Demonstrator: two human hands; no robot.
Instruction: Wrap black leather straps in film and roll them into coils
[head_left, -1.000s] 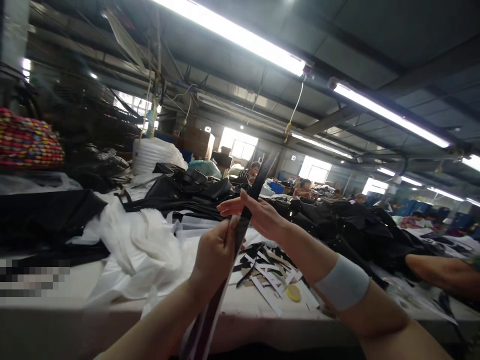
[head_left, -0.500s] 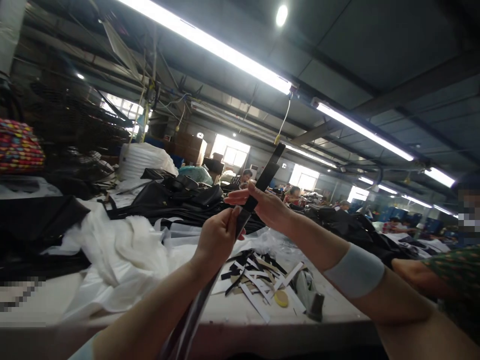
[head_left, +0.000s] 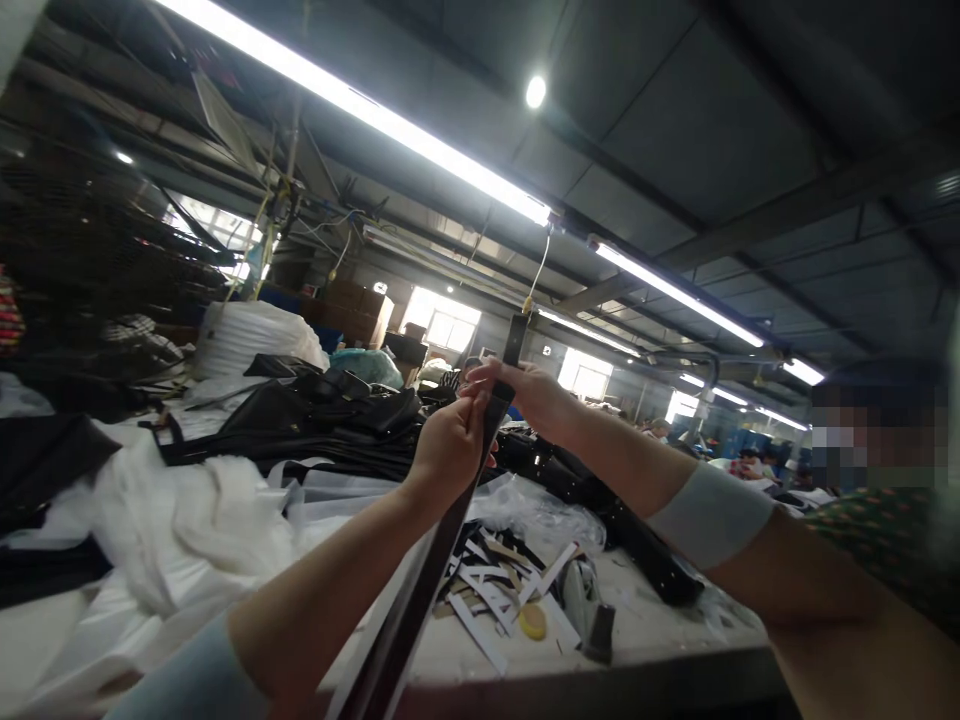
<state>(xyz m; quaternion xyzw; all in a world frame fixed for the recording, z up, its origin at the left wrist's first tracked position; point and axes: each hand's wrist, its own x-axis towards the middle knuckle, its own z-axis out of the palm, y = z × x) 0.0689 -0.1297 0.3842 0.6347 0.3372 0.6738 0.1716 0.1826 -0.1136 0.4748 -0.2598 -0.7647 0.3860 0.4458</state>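
A long black strap (head_left: 442,560) slants up from the bottom edge, past the front of the table, to an end raised above my hands. My left hand (head_left: 450,445) is closed around it just below that end, thumb pressed on its face. Close above, my right hand (head_left: 529,395) grips the strap from the right, its fingertips meeting my left thumb. Part of my right fingers is hidden by the strap. Below on the table lie mixed white, brown and black strips (head_left: 487,580) and a yellow round piece (head_left: 532,621).
White soft sheeting (head_left: 202,530) covers the table's left side, with black bags (head_left: 322,410) heaped behind. Clear plastic film (head_left: 540,505) and a dark grey block-like object (head_left: 598,632) lie right of centre. A co-worker in a patterned top (head_left: 877,540) is close on the right.
My right hand has slid down the strap to my left hand, its fingers now curled in rather than stretched out. The strap stands more upright. The co-worker's forearm is no longer visible; the view has shifted right.
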